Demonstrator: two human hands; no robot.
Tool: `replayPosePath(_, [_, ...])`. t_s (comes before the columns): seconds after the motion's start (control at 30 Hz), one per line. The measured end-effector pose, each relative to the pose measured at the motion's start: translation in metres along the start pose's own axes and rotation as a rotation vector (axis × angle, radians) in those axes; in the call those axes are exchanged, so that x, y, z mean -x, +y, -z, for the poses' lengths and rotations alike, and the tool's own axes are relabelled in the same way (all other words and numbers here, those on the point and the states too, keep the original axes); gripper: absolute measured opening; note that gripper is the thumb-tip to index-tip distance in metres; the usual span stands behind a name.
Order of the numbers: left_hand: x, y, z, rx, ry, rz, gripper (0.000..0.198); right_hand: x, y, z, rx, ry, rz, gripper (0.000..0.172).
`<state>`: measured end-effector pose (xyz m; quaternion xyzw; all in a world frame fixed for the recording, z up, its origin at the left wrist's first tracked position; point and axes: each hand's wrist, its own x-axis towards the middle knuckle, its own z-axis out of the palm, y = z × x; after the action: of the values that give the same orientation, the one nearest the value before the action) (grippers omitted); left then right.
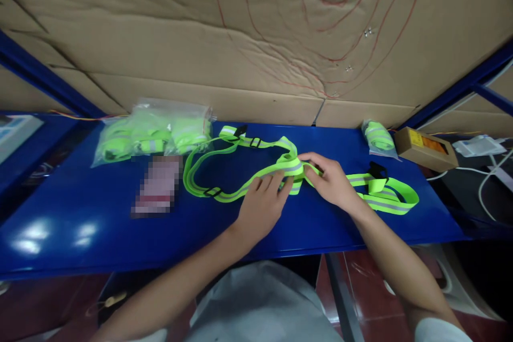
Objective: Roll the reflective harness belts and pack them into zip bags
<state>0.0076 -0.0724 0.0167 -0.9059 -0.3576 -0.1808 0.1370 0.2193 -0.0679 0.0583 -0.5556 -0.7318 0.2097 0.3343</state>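
Note:
A neon-green reflective strap harness (240, 188) with a silver stripe lies in loops, with black buckles and sliders along it. My left hand (262, 206) has its fingers curled over the bunched straps near the middle, its thumb side hidden. From the other side, my right hand (332, 184) pinches the same bunch between thumb and index finger. One wide loop spreads left of my hands. A smaller loop (406, 200) lies to the right, beside a black buckle (378, 171).
Clear bags of folded green straps (152, 136) stand at the back left, and another bag (379, 136) at the back right. Beside that is a small cardboard box (427, 148). A pixelated pinkish rectangle (158, 186) lies on the blue table (108, 235). Cardboard (160, 48) walls the back.

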Motion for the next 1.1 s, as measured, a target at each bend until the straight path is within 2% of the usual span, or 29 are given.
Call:
replayPosePath(0.07, [-0.001,-0.004,0.001,0.026,-0.070,0.062,0.026,0.007,-0.004,0.004,0.169,0.078,0.097,0.030])
replayPosePath(0.13, [0.002,-0.010,0.005,0.098,-0.181,0.065,0.022,0.019,-0.005,0.005,0.436,0.152,0.207,0.032])
replayPosePath(0.23, [0.012,-0.021,0.012,0.277,-0.299,0.041,0.028,0.044,-0.003,-0.004,0.757,0.154,0.354,0.036])
replayPosePath(0.3, [0.018,-0.028,0.017,0.354,-0.242,0.102,0.030,0.063,-0.004,-0.015,0.801,0.050,0.406,0.044])
replayPosePath(0.4, [0.017,-0.034,0.022,0.382,-0.059,0.241,0.028,0.088,-0.012,-0.035,0.782,-0.132,0.429,0.055])
replayPosePath(0.47, [0.013,-0.036,0.020,0.396,-0.028,0.241,0.026,0.099,-0.020,-0.044,0.753,-0.222,0.423,0.058])
replayPosePath(0.57, [0.012,-0.036,0.006,0.418,-0.106,0.164,0.045,0.107,-0.026,-0.044,0.641,-0.311,0.368,0.055])
replayPosePath(0.63, [0.021,-0.037,-0.008,0.432,-0.138,0.189,0.061,0.106,-0.024,-0.034,0.533,-0.328,0.303,0.053])
replayPosePath(0.7, [0.035,-0.040,-0.021,0.426,-0.166,0.216,0.068,0.101,-0.016,-0.020,0.495,-0.273,0.224,0.048])
replayPosePath(0.77, [0.049,-0.046,-0.028,0.389,-0.225,0.160,0.067,0.094,-0.003,-0.009,0.564,-0.162,0.156,0.043])
replayPosePath(0.83, [0.059,-0.054,-0.030,0.347,-0.279,0.081,0.065,0.087,0.014,-0.001,0.688,-0.076,0.084,0.041])
replayPosePath(0.9, [0.064,-0.065,-0.028,0.312,-0.294,0.047,0.065,0.080,0.033,0.005,0.805,-0.057,-0.008,0.043])
replayPosePath(1.0, [0.067,-0.084,-0.023,0.255,-0.275,0.039,0.060,0.072,0.057,0.014,0.931,-0.060,-0.138,0.043])
replayPosePath(1.1, [0.070,-0.099,-0.020,0.223,-0.252,0.069,0.057,0.070,0.072,0.021,0.969,-0.023,-0.206,0.042])
